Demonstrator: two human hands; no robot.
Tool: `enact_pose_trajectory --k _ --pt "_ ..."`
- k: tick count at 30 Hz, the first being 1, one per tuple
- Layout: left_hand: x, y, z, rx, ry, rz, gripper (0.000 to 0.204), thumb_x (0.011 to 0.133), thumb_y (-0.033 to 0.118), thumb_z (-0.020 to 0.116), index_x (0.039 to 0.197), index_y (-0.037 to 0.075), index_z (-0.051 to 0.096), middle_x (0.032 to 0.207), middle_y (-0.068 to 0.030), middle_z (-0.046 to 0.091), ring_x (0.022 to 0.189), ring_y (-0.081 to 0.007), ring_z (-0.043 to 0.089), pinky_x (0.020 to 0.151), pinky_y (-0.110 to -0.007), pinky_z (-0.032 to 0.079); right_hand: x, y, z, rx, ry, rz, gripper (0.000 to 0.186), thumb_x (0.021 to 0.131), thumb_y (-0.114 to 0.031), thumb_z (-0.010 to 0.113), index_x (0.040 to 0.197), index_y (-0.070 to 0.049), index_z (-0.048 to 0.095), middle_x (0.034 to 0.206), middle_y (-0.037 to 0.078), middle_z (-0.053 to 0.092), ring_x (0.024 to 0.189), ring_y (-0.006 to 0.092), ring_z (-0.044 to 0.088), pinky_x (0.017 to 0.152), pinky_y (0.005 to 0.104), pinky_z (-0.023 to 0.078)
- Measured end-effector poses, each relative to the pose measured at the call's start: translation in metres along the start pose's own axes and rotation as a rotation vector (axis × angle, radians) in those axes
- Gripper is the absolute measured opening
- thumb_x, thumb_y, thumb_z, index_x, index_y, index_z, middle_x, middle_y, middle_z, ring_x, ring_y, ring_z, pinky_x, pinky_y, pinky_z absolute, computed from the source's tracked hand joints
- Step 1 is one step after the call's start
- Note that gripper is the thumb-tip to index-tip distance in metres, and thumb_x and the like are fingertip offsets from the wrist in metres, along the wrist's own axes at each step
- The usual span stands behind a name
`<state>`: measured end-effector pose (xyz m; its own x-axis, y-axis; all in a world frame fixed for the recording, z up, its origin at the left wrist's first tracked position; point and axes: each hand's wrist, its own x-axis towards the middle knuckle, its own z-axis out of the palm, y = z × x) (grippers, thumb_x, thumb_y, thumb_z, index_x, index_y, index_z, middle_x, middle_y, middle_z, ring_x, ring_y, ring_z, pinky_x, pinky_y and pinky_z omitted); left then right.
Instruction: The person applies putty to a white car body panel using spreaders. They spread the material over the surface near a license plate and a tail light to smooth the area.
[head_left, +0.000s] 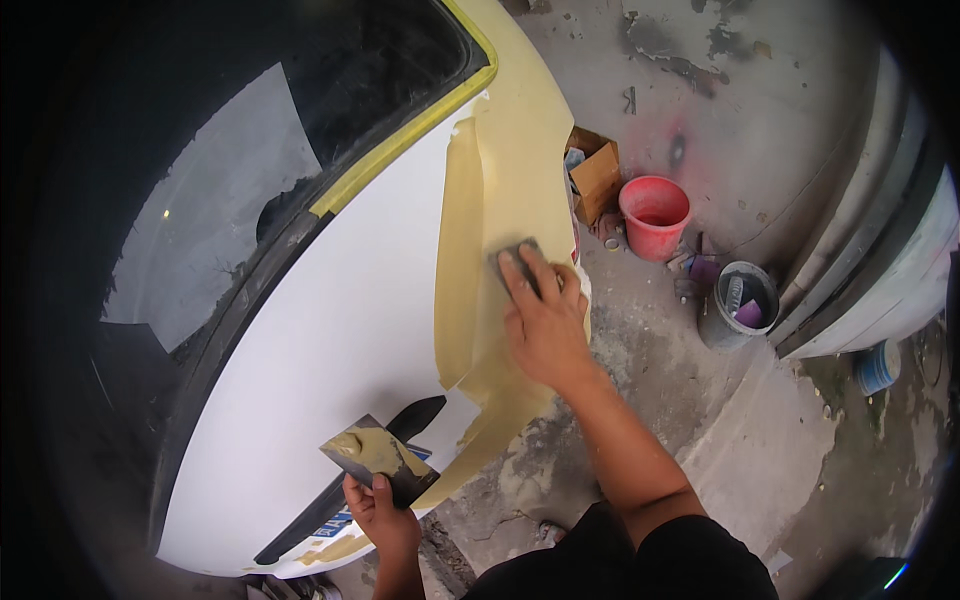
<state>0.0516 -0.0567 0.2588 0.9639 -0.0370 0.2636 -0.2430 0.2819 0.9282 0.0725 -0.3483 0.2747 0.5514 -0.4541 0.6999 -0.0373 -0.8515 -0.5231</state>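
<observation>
Holding a putty-smeared plate (383, 458) in the left hand (385, 522) over the white car tailgate (330, 310); pressing a dark spreader (514, 247) with the right hand (548, 325) against the tan-coated rear corner (515, 180).

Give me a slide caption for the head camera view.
Left hand holds a paste-smeared plate; right hand holds a dark spreader against the beige-coated car body.

Extended 2 bare forearms (640, 465); reached farther forward with the right hand (548, 335), palm down; held the left hand (386, 522) lower, gripping with thumb (382, 489) uppermost.
</observation>
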Motion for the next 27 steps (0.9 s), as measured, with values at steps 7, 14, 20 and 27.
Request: enact_pose_trajectory --k 7,14,20,27 --pt "-0.004 -0.004 0.003 -0.050 0.013 0.029 0.032 0.090 0.008 0.057 0.120 0.002 0.046 0.106 -0.0065 0.059 0.097 -0.0142 0.057 0.091 -0.031 0.045 0.120 0.021 -0.034 -0.102 0.083 -0.172 0.045 0.084 -0.020 0.052 0.128 -0.017 0.054 0.134 0.005 0.047 0.108 0.0339 0.044 0.086 0.0501 0.039" --pt "-0.004 -0.001 0.014 -0.056 0.035 0.042 0.032 0.090 0.008 0.056 0.120 0.002 0.046 0.108 -0.0078 0.059 0.098 -0.0153 0.057 0.092 -0.032 0.045 0.134 -0.005 -0.027 -0.093 0.008 -0.279 0.041 0.085 -0.019 0.054 0.126 -0.018 0.056 0.133 0.004 0.046 0.108 0.0355 0.043 0.084 0.0493 0.039" --pt "-0.005 -0.001 0.018 -0.019 0.034 0.064 0.032 0.090 0.008 0.056 0.119 0.003 0.046 0.108 -0.0073 0.058 0.098 -0.0153 0.057 0.092 -0.033 0.045 0.099 0.004 -0.032 -0.061 -0.037 -0.353 0.039 0.084 -0.018 0.056 0.123 -0.018 0.058 0.132 0.003 0.046 0.110 0.0366 0.042 0.084 0.0497 0.039" --pt "-0.001 -0.002 0.031 -0.080 0.017 0.054 0.031 0.090 0.009 0.056 0.119 0.003 0.045 0.107 -0.0067 0.058 0.097 -0.0146 0.056 0.092 -0.032 0.045 0.134 0.000 -0.041 -0.032 -0.014 -0.281 0.039 0.085 -0.021 0.054 0.124 -0.016 0.057 0.129 0.003 0.050 0.103 0.0360 0.047 0.081 0.0502 0.042"
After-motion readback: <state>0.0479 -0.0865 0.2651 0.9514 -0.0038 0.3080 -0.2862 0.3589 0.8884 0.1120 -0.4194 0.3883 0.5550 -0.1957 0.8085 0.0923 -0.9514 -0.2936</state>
